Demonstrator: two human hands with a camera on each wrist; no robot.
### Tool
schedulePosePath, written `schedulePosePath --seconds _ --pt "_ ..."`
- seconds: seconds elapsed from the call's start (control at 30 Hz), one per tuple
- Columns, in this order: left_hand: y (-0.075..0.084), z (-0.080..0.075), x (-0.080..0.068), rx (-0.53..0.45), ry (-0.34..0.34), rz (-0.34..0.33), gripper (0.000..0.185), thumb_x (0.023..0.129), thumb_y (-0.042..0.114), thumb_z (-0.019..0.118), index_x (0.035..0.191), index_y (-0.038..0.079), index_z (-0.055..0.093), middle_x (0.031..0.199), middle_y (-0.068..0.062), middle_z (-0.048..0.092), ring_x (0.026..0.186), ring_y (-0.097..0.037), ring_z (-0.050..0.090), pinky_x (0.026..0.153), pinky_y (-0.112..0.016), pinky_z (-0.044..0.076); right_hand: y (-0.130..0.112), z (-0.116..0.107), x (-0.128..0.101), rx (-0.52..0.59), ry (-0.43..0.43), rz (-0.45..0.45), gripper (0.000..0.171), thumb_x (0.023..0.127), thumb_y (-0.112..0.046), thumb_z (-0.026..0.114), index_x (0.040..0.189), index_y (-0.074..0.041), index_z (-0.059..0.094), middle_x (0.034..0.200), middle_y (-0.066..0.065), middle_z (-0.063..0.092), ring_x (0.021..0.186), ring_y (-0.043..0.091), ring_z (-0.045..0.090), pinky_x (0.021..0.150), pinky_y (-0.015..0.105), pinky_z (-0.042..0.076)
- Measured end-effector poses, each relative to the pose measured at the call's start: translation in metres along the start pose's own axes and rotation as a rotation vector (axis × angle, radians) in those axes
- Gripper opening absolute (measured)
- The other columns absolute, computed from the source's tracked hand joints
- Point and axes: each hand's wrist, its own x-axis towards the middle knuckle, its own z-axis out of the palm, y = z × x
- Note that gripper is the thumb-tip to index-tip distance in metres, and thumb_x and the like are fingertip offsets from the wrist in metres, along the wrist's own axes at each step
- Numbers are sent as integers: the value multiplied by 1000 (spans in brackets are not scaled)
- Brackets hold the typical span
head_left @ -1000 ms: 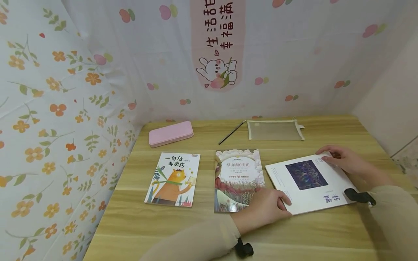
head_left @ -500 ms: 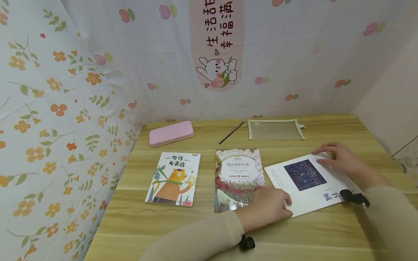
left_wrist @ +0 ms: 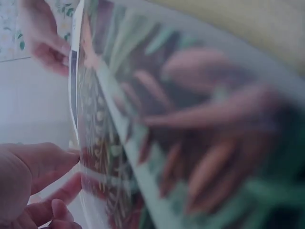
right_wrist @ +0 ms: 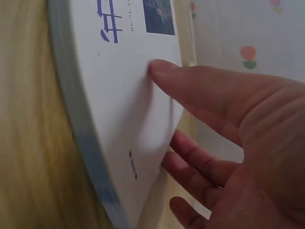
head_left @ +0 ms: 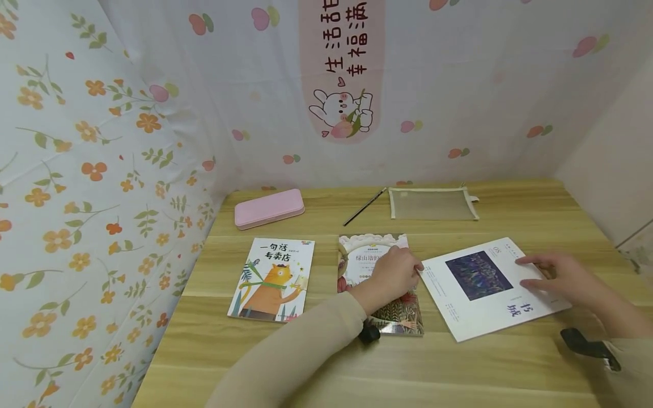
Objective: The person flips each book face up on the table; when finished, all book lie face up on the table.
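Observation:
A white book with a dark square picture lies tilted on the right, its cover upward. My right hand is over its right part; in the right wrist view the thumb reaches over the cover, other fingers beyond the edge. A storybook with a garden cover lies in the middle, partly hidden by my left hand. The left fingertips are by the gap between that storybook and the white book's upper left corner. In the left wrist view, the thumb and finger tips stand apart at a book edge, contact unclear.
A bear-cover book lies on the left of the wooden table. Behind are a pink pencil case, a pencil and a mesh zip pouch. Patterned cloth hangs along the back and left.
My left hand has moved up from the white book's lower left corner to its upper left corner. My right hand has drawn back from the far edge towards the right.

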Motion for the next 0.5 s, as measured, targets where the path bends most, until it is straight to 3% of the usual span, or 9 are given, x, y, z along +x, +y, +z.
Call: schedulePosePath --seconds 0.13,0.23,0.27,0.33,0.43,0.5 --pt "-4 1 6 -5 -9 12 28 92 20 71 117 30 79 118 10 72 104 -14 57 56 -18 42 11 1 -19 -55 17 -68 57 75 -24 93 121 2 71 125 40 62 110 57 58 88 60 46" --pt "-3 0 7 2 -28 20 27 93 21 72 118 29 79 122 11 72 106 -15 56 59 -18 43 17 3 -34 -114 78 -135 63 64 -27 98 118 -5 74 120 31 68 110 26 61 98 28 41" --pt "-3 -1 8 4 -38 21 27 93 22 72 118 29 79 124 12 72 106 -15 55 61 -17 44 18 4 -39 -133 92 -144 65 61 -28 99 117 -7 75 120 29 68 108 19 59 94 19 37" --pt "-3 -2 8 8 -61 19 25 95 25 72 119 29 78 126 13 71 106 -14 54 64 -17 44 19 5 -45 -154 106 -158 66 57 -27 100 116 -8 75 121 28 67 109 17 57 85 13 31" --pt "-1 -2 8 12 -76 19 25 96 26 72 120 29 78 128 14 71 106 -14 52 66 -18 45 20 6 -51 -169 114 -134 65 57 -26 100 116 -9 76 122 29 65 107 27 59 81 18 31" --pt "0 -2 8 19 -81 22 24 97 27 72 120 30 78 126 15 71 106 -13 52 66 -18 45 21 6 -53 -185 128 -134 63 58 -26 100 114 -11 77 121 27 66 107 19 59 81 24 34"
